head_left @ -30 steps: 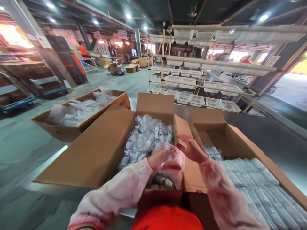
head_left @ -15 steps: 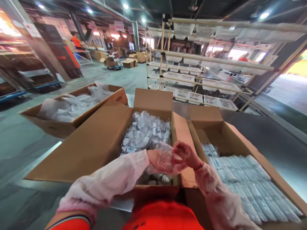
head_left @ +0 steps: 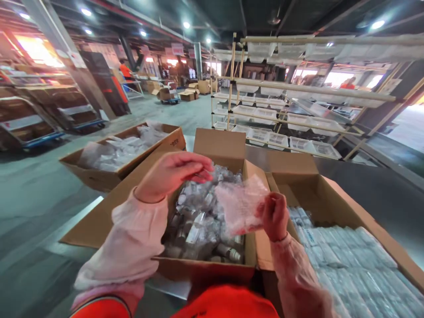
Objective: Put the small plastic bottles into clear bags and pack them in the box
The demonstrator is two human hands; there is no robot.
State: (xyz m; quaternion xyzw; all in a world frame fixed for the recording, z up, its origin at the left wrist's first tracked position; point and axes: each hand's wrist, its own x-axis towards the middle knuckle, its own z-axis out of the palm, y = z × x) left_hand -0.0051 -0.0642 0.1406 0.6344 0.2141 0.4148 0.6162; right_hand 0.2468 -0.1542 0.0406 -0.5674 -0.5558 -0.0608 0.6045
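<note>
Head view first: what was held, and where?

My right hand [head_left: 274, 215] had its fingers pinched on one edge of a clear, crinkled plastic pouch [head_left: 241, 205], which spread out to the left of those fingertips. My left hand [head_left: 177, 172] hung up and to the left of it, fingers loosely bent; I saw nothing in its grip. Below both sets of fingers lay a jumble of clear and white plastic bottles [head_left: 196, 227] in an open brown cardboard box [head_left: 212, 267].

What worried you?

Mostly that one-sided pinch. The pouch looked thin and limp, so I judged it could fold over on itself or slip down among the bottles if my right fingers eased. The bottles lay at all angles, so pulling one out could have rolled its neighbours or snagged their wrapping.

And the count?

Two hands, both mine, and one pouch in them. Three open boxes near my fingers: the bottle box beneath, a second brown cardboard box [head_left: 291, 183] right of my right fingers, and a long brown cardboard box [head_left: 96, 179] beyond my left fingers. The second held clear-wrapped, tube-like packages [head_left: 347, 243] in two large blocks plus one small group; the third held crumpled whitish plastic packaging [head_left: 122, 148]. Single bottles, packages and packaging pieces overlapped too much for me to count.
</note>
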